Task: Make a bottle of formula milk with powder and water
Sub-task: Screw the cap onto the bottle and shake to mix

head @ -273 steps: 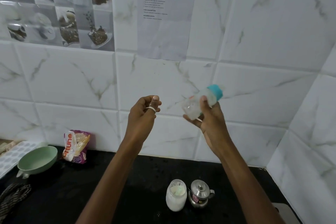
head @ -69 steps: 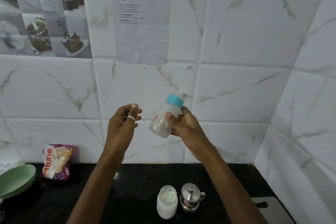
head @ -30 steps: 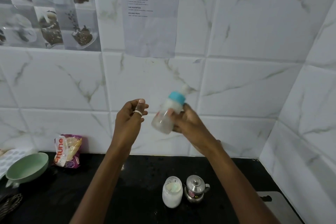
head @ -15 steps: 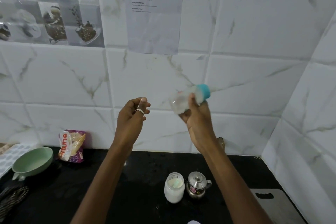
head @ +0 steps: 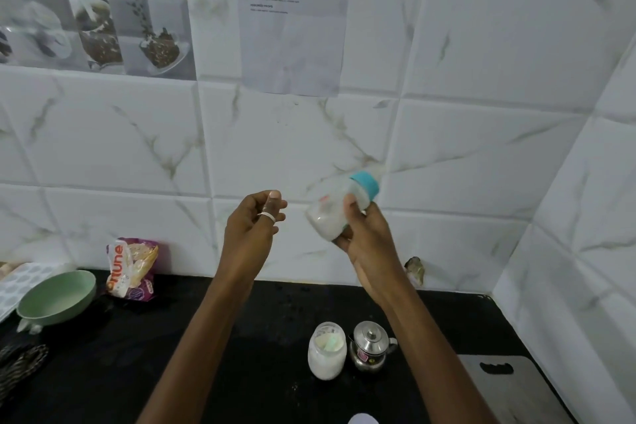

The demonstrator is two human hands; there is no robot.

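- The right hand (head: 366, 241) holds the bottle (head: 339, 206) up in front of the tiled wall (head: 481, 155), well above the counter (head: 241, 337); its fingers (head: 351, 205) are wrapped round the lower body, thumb across the front.
- The bottle tilts, teal collar (head: 365, 185) up and to the right, base down-left. Cloudy white liquid fills it only partly.
- The left hand (head: 253, 234) hovers just left of the bottle, apart from it, fingers loosely curled on nothing; a pale ring sits on one finger.
- Judged as shaking to mix: the collar is on, and the powder and water look to be inside.
- Handling: the bottle looks like thin translucent plastic, light, smooth and a little slippery, stiff enough not to buckle. The straight body is the best hold; the collar and the soft teat above it are poorer places, since twisting there could loosen the seal.
- Below the bottle on the black counter stand a glass jar (head: 326, 351) of white powder and, touching or just right of it, a small lidded steel pot (head: 371, 346), shiny and rounded.
- Far left of the jar lie a green bowl (head: 56, 296) and a crinkled packet (head: 132, 268).
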